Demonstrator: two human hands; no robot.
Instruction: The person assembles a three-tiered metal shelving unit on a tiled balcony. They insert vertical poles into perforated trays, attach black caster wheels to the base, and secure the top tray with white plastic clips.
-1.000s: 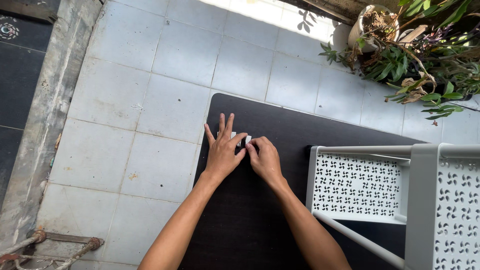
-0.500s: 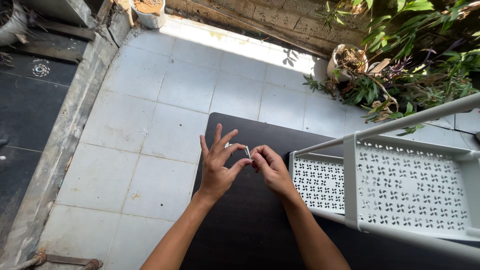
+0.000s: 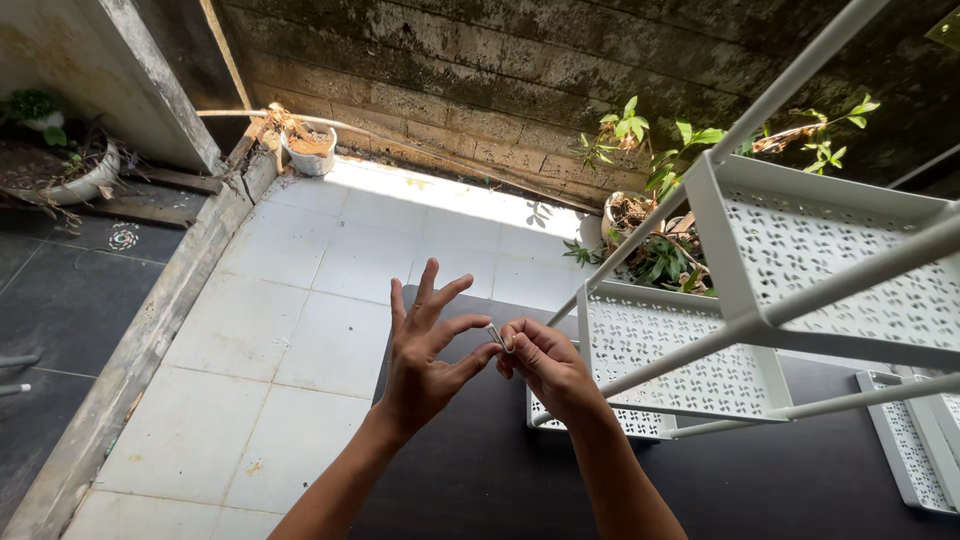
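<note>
Right hand (image 3: 545, 365) pinches small metal screw (image 3: 494, 335); left hand (image 3: 425, 350) splayed, thumb and forefinger touching its tip. Step: readying fastener beside white rack (image 3: 690, 370). Next: firm, aligned grip.

One head-worn camera, looked down and forward from just above the raised hands, close on them at centre, white shelf rack (image 3: 800, 270) crowding the near right, tiled floor (image 3: 300, 330) left, mossy brick wall (image 3: 480, 80) across the far side
</note>
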